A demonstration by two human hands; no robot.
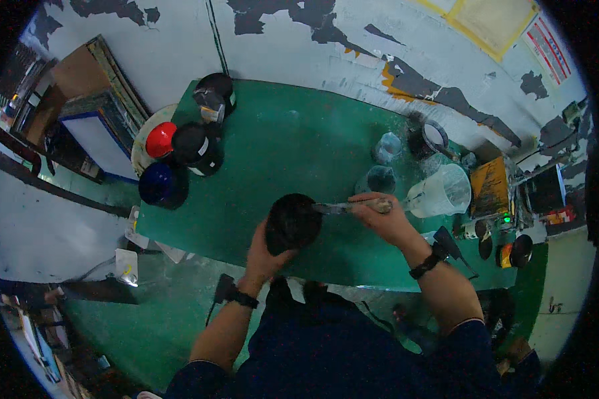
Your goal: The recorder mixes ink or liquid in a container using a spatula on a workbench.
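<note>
- One black tub [294, 221], centre of the frame, mouth turned toward the view, interior dark; whether it rests on the table or is lifted, cannot tell.
- One left hand [263, 258], lower left of the tub, thumb and fingers spread around its side, gripping it.
- One right hand [387, 223], right of centre, fingers closed on the handle of a spatula.
- One spatula [343, 208], speckled handle to the right, flat blade to the left, its end at the tub's right rim.
- Two dark wristbands [424, 266], one on each wrist.
- One green-topped table [286, 146], across the middle of the frame.
- Four containers, left end of the table: a red-lined tub [160, 138]; a black jar [196, 149] just beside it; a blue-lined tub [163, 185] below; a second black jar [216, 90] with a grey patch, at the upper corner.
- Two clear plastic cups [386, 147], right of centre, one above the other.
- One translucent white beaker [446, 191], tilted, right of the cups.
- One dark pot [420, 141], with a pale interior, above the beaker.
- One orange-yellow box [490, 188], stained dark, right side; a small green light [507, 219] near its lower corner.
- Several framed panels [103, 143], leaning together, upper left.
- One white wall [180, 40], top of the frame, paint peeling to grey patches.
</note>
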